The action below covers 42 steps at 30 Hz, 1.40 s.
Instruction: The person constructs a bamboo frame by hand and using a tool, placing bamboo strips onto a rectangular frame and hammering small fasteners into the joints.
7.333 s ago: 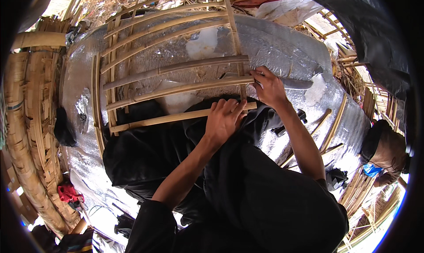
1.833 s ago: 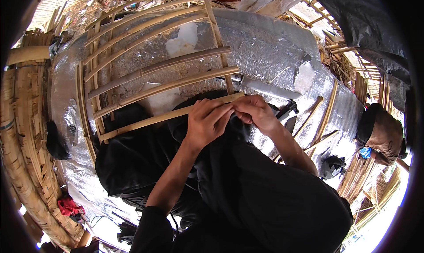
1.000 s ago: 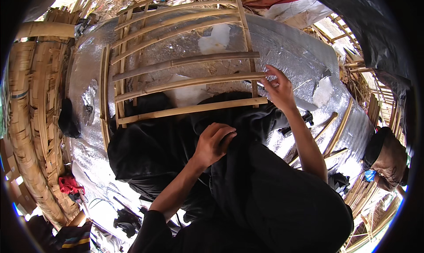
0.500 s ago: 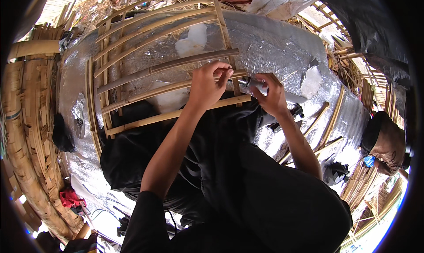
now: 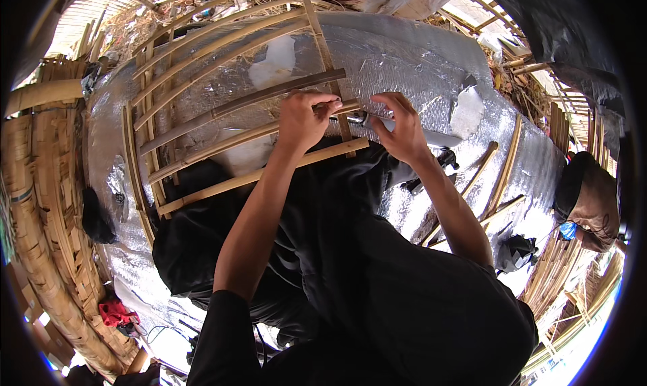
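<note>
A bamboo lattice frame (image 5: 245,105) made of long slats and crosspieces lies across my black-clothed legs and a silvery sheet. My left hand (image 5: 303,122) is over its right part, thumb and forefinger pinched together near the end of a slat; anything between them is too small to make out. Just right of that crosspiece, my right hand (image 5: 402,131) has its fingers curved and a gap between thumb and forefinger. Behind the right hand, a grey blade-like thing (image 5: 441,138) shows, partly hidden by the fingers.
Loose bamboo sticks (image 5: 504,167) lie on the silvery sheet (image 5: 391,55) to the right. A brown and black bag (image 5: 590,204) is at the far right. Woven bamboo (image 5: 50,238) borders the left, near a red cloth (image 5: 117,313). Straw and plastic litter the far side.
The whole scene has shifted slightly left in view. My right hand's thumb and forefinger stand a little wider apart. My left hand stays pinched near the slat's end.
</note>
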Motion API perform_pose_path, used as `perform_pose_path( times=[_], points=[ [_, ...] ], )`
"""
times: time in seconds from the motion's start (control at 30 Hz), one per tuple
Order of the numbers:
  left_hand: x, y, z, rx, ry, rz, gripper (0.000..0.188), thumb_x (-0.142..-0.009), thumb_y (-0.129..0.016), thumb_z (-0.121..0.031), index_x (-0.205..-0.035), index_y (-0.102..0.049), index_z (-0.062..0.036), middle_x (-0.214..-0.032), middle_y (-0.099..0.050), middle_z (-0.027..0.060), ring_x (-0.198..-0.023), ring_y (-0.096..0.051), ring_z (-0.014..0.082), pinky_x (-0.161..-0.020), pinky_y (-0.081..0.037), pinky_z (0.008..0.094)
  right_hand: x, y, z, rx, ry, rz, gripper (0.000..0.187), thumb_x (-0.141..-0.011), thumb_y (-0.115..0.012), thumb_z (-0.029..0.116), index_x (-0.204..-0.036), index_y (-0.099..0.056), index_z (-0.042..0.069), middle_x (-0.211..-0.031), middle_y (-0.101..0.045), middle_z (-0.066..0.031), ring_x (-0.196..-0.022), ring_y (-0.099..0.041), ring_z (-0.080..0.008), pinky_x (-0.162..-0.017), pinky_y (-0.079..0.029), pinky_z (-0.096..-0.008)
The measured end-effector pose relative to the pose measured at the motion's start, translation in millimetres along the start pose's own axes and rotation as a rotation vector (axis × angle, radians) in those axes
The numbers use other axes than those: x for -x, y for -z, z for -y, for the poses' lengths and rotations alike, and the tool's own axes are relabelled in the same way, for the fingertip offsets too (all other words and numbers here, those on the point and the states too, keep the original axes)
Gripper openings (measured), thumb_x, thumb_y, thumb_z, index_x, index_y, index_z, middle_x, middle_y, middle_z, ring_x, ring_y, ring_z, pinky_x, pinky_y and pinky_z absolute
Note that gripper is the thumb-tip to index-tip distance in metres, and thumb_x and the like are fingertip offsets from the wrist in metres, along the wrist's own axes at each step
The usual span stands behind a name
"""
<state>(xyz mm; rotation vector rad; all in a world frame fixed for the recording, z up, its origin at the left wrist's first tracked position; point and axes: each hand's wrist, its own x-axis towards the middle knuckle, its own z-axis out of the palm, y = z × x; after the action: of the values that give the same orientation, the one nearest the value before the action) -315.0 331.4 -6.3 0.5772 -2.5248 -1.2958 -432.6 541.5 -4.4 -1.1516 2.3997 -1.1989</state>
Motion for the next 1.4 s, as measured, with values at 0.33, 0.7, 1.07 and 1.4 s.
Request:
perform_pose_path(
  times=[0.33, 0.7, 1.07, 1.4],
  points=[
    [-1.7, -9.7, 2.8, -0.013, -0.14, -0.107, 0.007, -0.089, -0.084, -0.018, -0.091, -0.083, -0.0109, -0.079, -0.078, 0.0094, -0.069, -0.075, 0.0284, -0.066, -0.057, 0.0363, -34.5, -15.5, 20.4, -0.096, 0.08, 0.039, 0.017, -0.096, -0.077, 0.011, -0.112, -0.077, 0.006, -0.096, -0.077, -0.0105, -0.08, -0.076, -0.0219, -0.068, -0.061, -0.0329],
    [7.9, -14.8, 7.7, -0.183, -0.313, -0.171, 0.01, -0.087, -0.081, -0.009, -0.096, -0.079, -0.0138, -0.089, -0.078, 0.0026, -0.083, -0.07, 0.0283, -0.075, -0.051, 0.042, -37.2, -20.1, 26.4, -0.028, 0.134, 0.08, 0.014, -0.097, -0.076, 0.01, -0.108, -0.075, 0.002, -0.094, -0.08, -0.0117, -0.075, -0.08, -0.024, -0.066, -0.065, -0.0338],
    [26.2, -13.6, -1.4, -0.354, -0.119, -0.187, 0.028, -0.08, -0.086, -0.031, -0.104, -0.081, -0.0195, -0.105, -0.076, -0.0012, -0.101, -0.065, 0.028, -0.091, -0.044, 0.0465, -40.0, -5.0, 18.0, -0.192, -0.162, 0.138, 0.016, -0.102, -0.072, 0.013, -0.108, -0.073, -0.001, -0.095, -0.079, -0.0124, -0.09, -0.078, -0.0191, -0.082, -0.065, -0.0336],
    [32.9, -14.1, 13.7, -0.271, -0.186, -0.156, 0.036, -0.08, -0.085, -0.028, -0.113, -0.075, -0.0207, -0.11, -0.072, -0.0004, -0.099, -0.066, 0.0283, -0.09, -0.045, 0.0486, -14.0, -0.3, -23.1, -0.302, -0.273, -0.008, 0.013, -0.105, -0.062, 0.015, -0.11, -0.055, 0.004, -0.094, -0.077, -0.0164, -0.09, -0.08, -0.0308, -0.08, -0.065, -0.0407]
  ],
)
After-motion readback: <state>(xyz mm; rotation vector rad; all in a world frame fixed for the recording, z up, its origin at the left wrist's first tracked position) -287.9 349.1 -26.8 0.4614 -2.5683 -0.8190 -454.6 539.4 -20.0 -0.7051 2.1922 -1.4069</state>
